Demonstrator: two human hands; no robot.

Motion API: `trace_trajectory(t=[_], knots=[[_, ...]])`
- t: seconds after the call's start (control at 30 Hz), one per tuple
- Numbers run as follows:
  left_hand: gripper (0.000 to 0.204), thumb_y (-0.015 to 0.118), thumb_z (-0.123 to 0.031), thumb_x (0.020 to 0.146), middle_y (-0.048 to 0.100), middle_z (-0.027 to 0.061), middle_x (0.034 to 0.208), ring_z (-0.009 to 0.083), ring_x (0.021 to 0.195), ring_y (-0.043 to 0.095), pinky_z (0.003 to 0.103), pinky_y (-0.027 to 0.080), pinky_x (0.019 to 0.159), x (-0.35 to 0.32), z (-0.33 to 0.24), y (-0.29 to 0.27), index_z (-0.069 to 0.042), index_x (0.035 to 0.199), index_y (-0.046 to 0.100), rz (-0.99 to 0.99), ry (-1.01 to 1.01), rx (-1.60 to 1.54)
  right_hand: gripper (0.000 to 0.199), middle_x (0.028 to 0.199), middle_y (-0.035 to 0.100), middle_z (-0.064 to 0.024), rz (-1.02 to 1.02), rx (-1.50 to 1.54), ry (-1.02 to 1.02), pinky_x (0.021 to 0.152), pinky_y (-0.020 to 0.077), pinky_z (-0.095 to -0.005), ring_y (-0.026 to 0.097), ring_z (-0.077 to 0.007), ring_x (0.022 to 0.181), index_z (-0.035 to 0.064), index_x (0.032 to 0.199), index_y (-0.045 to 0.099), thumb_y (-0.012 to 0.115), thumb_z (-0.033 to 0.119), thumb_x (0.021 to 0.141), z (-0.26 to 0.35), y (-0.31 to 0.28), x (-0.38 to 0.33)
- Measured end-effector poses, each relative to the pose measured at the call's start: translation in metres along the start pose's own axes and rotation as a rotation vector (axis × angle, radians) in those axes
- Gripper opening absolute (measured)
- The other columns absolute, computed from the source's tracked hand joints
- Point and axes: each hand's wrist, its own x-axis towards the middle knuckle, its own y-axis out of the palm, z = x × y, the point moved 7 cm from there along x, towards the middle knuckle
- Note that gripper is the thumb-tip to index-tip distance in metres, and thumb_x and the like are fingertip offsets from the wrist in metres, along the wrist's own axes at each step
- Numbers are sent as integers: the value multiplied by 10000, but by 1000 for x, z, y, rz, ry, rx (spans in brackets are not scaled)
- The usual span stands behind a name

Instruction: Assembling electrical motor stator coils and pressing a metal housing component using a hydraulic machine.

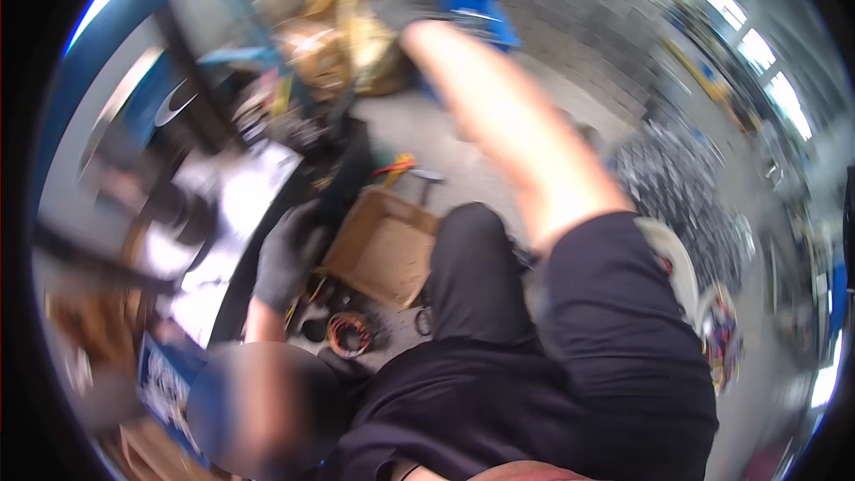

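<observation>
Yellowish bundle (pixel 359 31), blurred, lies beyond the far end of the worktop (pixel 258 187), out past its right edge and beside a blue crate (pixel 506 28). The person's right hand (pixel 405 2), in a gray glove, is at the bundle's upper right side at the end of an outstretched arm; blur keeps one from telling whether its fingers are closed on the bundle or merely against it.

The left hand (pixel 289 254), gloved in gray too, is at the dark strip (pixel 239 289) along the worktop's right edge. Its fingers point away from the body, and whether they are curled around anything cannot be told.

Just right of the left hand, an open cardboard box (pixel 389 254) sits lower than the worktop, tilted in the view. Past the box's far edge lie a red-and-yellow tool (pixel 398 166) and, near it, a hammer-like tool (pixel 428 177). Nearer the body than the box is a ring-shaped orange coil (pixel 348 334). A dark, rounded machine part (pixel 185 212) stands over the worktop's left side.
</observation>
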Motion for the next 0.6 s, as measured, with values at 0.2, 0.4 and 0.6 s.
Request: trace_trajectory(t=[0.2, 0.4, 0.6], knots=[[326, 681, -129, 971, 719, 170, 1169, 263, 1042, 704, 383, 562, 920, -23, 20, -68, -15, 1275, 660, -383, 72, 62, 484, 1011, 715, -244, 316, -63, -262, 835, 515, -486, 687, -397, 944, 40, 1068, 738, 613, 491, 945, -31, -40, -88], [338, 701, -159, 948, 725, 189, 1132, 318, 1036, 710, 405, 563, 929, -18, 34, -105, -35, 1261, 672, -583, 58, 223, 339, 963, 683, -183, 463, -299, -858, 872, 511, -489, 658, -372, 971, 67, 1069, 708, 723, 358, 897, 158, -35, -162], [411, 707, -231, 972, 733, 166, 1116, 256, 993, 714, 351, 551, 886, 6, 106, -142, 9, 1297, 631, -778, -10, -408, 391, 1053, 683, -178, 37, 196, -1291, 855, 530, -471, 669, -378, 962, 67, 1234, 662, 741, 278, 915, 413, -1, -150]])
